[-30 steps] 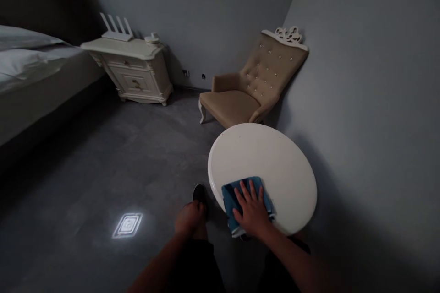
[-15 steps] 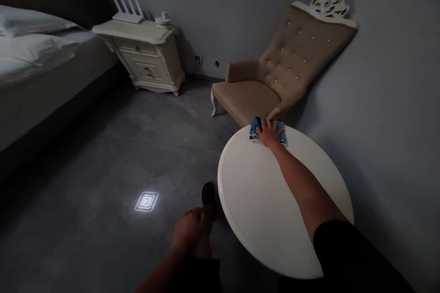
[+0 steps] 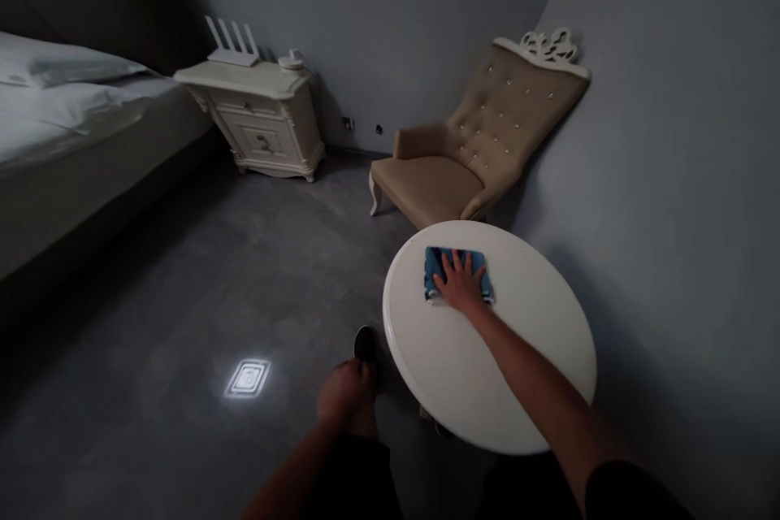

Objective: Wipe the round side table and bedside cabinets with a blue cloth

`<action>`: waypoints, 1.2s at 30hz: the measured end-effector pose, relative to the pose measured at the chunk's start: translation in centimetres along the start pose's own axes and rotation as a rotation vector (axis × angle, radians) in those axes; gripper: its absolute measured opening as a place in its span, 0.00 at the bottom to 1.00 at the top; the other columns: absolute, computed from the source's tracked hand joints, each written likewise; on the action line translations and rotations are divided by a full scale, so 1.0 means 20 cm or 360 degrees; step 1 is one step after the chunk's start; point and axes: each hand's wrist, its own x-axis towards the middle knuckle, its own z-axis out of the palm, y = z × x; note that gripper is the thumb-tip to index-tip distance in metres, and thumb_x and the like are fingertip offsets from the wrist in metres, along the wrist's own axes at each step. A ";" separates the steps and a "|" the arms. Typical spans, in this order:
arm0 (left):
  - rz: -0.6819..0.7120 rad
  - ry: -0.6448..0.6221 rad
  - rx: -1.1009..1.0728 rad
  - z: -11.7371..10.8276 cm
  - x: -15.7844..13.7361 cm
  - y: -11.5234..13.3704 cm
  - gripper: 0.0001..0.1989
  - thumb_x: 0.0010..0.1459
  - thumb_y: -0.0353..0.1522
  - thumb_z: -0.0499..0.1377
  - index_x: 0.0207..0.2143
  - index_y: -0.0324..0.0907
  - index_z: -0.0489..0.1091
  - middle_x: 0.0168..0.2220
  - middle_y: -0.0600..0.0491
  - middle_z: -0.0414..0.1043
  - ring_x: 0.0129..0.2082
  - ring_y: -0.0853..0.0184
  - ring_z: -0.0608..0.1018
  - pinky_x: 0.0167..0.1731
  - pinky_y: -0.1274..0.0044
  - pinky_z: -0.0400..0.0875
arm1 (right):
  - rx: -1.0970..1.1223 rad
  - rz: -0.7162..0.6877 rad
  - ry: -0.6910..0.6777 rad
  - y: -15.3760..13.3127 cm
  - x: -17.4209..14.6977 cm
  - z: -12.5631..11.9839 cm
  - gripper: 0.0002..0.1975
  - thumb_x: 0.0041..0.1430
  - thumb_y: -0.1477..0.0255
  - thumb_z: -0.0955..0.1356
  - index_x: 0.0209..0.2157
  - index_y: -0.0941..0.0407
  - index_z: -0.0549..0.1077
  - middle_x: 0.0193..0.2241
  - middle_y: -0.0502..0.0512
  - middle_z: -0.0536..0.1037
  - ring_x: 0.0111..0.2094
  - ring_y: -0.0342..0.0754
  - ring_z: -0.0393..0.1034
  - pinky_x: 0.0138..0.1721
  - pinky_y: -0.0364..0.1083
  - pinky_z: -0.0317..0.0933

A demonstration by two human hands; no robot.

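Observation:
My right hand (image 3: 461,284) lies flat with its fingers spread on a folded blue cloth (image 3: 434,262) that has dark patches and a white edge. Beneath the cloth is a round white table (image 3: 463,378), and the cloth rests on its far left part. My left hand (image 3: 342,392) hangs low, left of the table, above my leg and close to a dark shoe (image 3: 366,343). Its fingers are curled closed, with nothing seen in them.
A tan tufted armchair (image 3: 432,183) stands just behind the table. Further left are a cream nightstand (image 3: 259,130) bearing a white router (image 3: 234,55), and a bed (image 3: 79,130). A bright square light patch (image 3: 249,378) falls on the grey floor. The wall runs along the right.
My right hand and the cloth have moved from the table's far edge toward me and slightly left. The view has tilted up a little. My left hand stays closed and low.

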 end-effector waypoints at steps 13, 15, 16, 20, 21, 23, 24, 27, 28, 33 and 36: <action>0.0062 0.0016 -0.0011 0.06 -0.04 -0.04 0.26 0.79 0.44 0.48 0.48 0.42 0.84 0.53 0.36 0.88 0.53 0.50 0.89 0.46 0.68 0.76 | 0.0291 -0.0511 -0.0014 -0.29 -1.02 0.23 0.40 0.78 0.47 0.65 0.84 0.44 0.59 0.87 0.54 0.42 0.86 0.79 0.31 0.78 0.88 0.27; 0.0050 0.0008 -0.0021 0.06 -0.04 -0.05 0.27 0.79 0.46 0.48 0.48 0.43 0.85 0.52 0.37 0.88 0.52 0.50 0.89 0.46 0.69 0.75 | 0.0267 -0.0455 -0.0012 -0.28 -0.78 0.17 0.39 0.79 0.48 0.63 0.84 0.46 0.60 0.86 0.55 0.44 0.86 0.78 0.33 0.78 0.88 0.28; 0.0043 0.0001 -0.0029 0.05 -0.03 -0.05 0.27 0.79 0.46 0.49 0.48 0.43 0.85 0.52 0.37 0.88 0.52 0.51 0.89 0.46 0.69 0.75 | 0.0248 -0.0411 -0.0013 -0.28 -0.64 0.13 0.39 0.80 0.48 0.62 0.84 0.47 0.60 0.86 0.56 0.46 0.85 0.78 0.35 0.77 0.88 0.29; 0.0005 0.0004 -0.0036 0.02 0.00 -0.05 0.29 0.80 0.48 0.46 0.50 0.44 0.85 0.51 0.38 0.88 0.52 0.51 0.88 0.47 0.68 0.75 | 0.0162 -0.0146 0.0009 -0.22 -0.01 -0.01 0.39 0.81 0.49 0.58 0.84 0.49 0.59 0.86 0.59 0.49 0.84 0.78 0.39 0.77 0.88 0.36; -0.0004 0.0007 -0.0026 0.01 0.01 -0.05 0.30 0.81 0.48 0.46 0.49 0.44 0.85 0.51 0.39 0.88 0.52 0.51 0.88 0.46 0.68 0.75 | 0.0153 -0.0075 0.0013 -0.20 0.14 -0.04 0.39 0.82 0.48 0.57 0.84 0.49 0.58 0.86 0.59 0.48 0.84 0.78 0.39 0.77 0.88 0.36; -0.0014 0.0002 -0.0003 -0.01 0.03 -0.05 0.31 0.81 0.49 0.46 0.47 0.44 0.85 0.50 0.39 0.88 0.51 0.51 0.88 0.46 0.68 0.75 | 0.0154 0.0026 0.0012 -0.15 0.43 -0.06 0.40 0.82 0.48 0.54 0.85 0.51 0.54 0.87 0.62 0.45 0.84 0.80 0.37 0.75 0.89 0.36; -0.0022 0.0002 0.0000 -0.02 0.04 -0.05 0.31 0.81 0.49 0.45 0.46 0.44 0.85 0.50 0.40 0.88 0.51 0.51 0.88 0.46 0.68 0.74 | 0.0156 0.0072 0.0005 -0.13 0.55 -0.07 0.41 0.82 0.48 0.53 0.86 0.52 0.53 0.87 0.63 0.44 0.84 0.81 0.36 0.75 0.90 0.35; -0.0041 0.0005 -0.0010 -0.03 0.06 -0.06 0.31 0.81 0.49 0.45 0.44 0.44 0.84 0.49 0.41 0.88 0.50 0.53 0.88 0.45 0.69 0.74 | 0.0160 0.0187 -0.0019 -0.08 0.82 -0.06 0.42 0.82 0.46 0.51 0.86 0.51 0.51 0.87 0.64 0.42 0.84 0.82 0.34 0.74 0.90 0.36; -0.0041 0.0007 -0.0011 -0.03 0.06 -0.06 0.30 0.81 0.48 0.45 0.44 0.44 0.84 0.49 0.41 0.89 0.49 0.53 0.88 0.45 0.69 0.74 | 0.0165 0.0208 -0.0017 -0.08 0.87 -0.05 0.41 0.82 0.46 0.51 0.86 0.50 0.52 0.87 0.63 0.43 0.84 0.83 0.33 0.74 0.90 0.36; -0.0055 -0.0016 0.0056 -0.02 0.07 -0.03 0.27 0.80 0.45 0.48 0.46 0.44 0.85 0.51 0.40 0.88 0.52 0.54 0.88 0.48 0.70 0.75 | 0.0226 0.0104 0.0013 -0.17 0.80 -0.04 0.41 0.82 0.47 0.53 0.85 0.52 0.55 0.87 0.67 0.43 0.83 0.85 0.33 0.72 0.92 0.30; -0.0049 0.0002 0.0066 -0.01 0.04 0.00 0.26 0.80 0.44 0.49 0.48 0.42 0.85 0.53 0.39 0.88 0.53 0.52 0.88 0.48 0.69 0.75 | 0.0234 -0.0104 0.0008 -0.30 0.51 -0.05 0.41 0.82 0.48 0.56 0.85 0.52 0.55 0.87 0.65 0.43 0.83 0.84 0.33 0.73 0.92 0.30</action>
